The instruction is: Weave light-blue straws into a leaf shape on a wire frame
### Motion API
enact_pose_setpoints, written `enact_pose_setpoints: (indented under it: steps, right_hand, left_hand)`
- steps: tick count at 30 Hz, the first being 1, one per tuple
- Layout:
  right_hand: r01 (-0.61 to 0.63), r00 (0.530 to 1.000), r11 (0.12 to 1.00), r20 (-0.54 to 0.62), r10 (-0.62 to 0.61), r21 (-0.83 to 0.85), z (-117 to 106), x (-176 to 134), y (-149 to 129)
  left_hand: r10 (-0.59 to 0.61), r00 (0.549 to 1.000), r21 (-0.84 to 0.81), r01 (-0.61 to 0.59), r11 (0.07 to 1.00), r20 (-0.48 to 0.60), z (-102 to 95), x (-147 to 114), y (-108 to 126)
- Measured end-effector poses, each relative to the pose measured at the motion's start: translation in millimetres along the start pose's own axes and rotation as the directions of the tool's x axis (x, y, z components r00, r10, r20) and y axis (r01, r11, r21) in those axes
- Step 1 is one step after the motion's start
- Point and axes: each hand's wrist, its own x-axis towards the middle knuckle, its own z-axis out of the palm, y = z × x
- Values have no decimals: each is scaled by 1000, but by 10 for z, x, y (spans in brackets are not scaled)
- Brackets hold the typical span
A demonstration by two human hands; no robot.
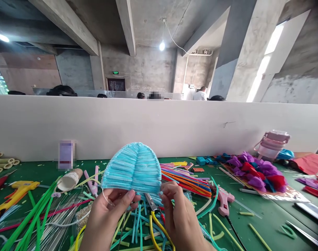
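A light blue leaf-shaped piece made of pipe cleaners (134,167), with a raised rib down its middle, stands upright in front of me. My left hand (114,205) is closed on its lower edge, the thumb pressed across the front. A thin white loop hangs at its lower left corner beside those fingers. At the lower right corner, my right hand (176,202) is pinched on the piece's edge, with a small pale blue bit showing at the fingertips. Scissors with yellow handles (155,223) lie below, between the hands, among cut blue and green pipe cleaners (139,223).
Bundled orange and purple pipe cleaners (192,183), a pink glue gun (224,200) and purple and red petals (258,172) lie rightward. On the left are a yellow glue gun (14,197), green stems (41,209) and a cardboard tube (68,180). A white partition (174,129) stands behind.
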Motion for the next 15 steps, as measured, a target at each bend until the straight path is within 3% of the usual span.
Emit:
enact_pose_setpoints:
  steps: [2, 4, 6, 9, 12, 15]
  right_hand:
    - [-84, 996, 988, 8, 83, 131, 30, -19, 12]
    - [-233, 972, 932, 107, 211, 279, 45, -12, 15]
    - [-442, 897, 781, 231, 377, 441, 48, 24, 14]
    - [-668, 736, 462, 423, 529, 584, 51, 97, 13]
    - [-747, 647, 293, 551, 526, 597, 58, 135, 14]
    - [-754, 625, 245, 552, 551, 610, 61, 127, 24]
  left_hand:
    - [14, 999, -22, -14, 1000, -30, 13, 10, 5]
    - [46, 998, -5, -47, 999, -39, 22, 17, 3]
    - [84, 996, 34, -83, 996, -40, 18, 25, -5]
    - [103, 994, 80, -101, 992, -23, -8, 39, -17]
    - [85, 996, 100, -86, 991, 7, -42, 52, -30]
    - [78, 997, 127, -80, 989, 18, -67, 62, -46]
